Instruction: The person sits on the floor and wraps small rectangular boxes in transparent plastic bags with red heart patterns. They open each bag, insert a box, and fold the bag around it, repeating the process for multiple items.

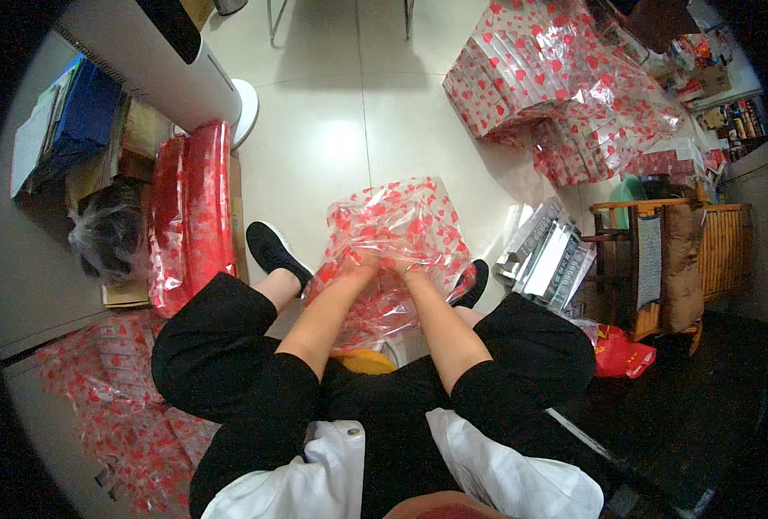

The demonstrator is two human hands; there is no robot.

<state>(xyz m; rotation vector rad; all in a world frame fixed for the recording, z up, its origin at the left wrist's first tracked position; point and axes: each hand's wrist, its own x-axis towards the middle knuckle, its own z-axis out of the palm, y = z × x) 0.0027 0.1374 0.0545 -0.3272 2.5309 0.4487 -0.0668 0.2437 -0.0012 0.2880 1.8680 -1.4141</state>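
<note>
A clear plastic bag printed with red hearts [397, 214] lies crumpled between my shins. Both forearms reach into it side by side. My left hand [362, 261] shows blurred through the film at the bag's near part, its fingers mostly hidden. Close to its right, my right hand [404, 265] is likewise covered by the film. Whether either hand grips anything inside cannot be told. Behind my wrists the bag's loose film hangs towards my lap, above a yellow rounded thing [365, 361].
Red film packs [192, 214] stand at left beside a white appliance [182, 71]. Heart-printed bags of boxes [513, 84] sit at upper right. Silvery flat packages [546, 253] lie by my right foot, near a bamboo chair [721, 259]. More heart-printed film [124, 402] spreads at lower left.
</note>
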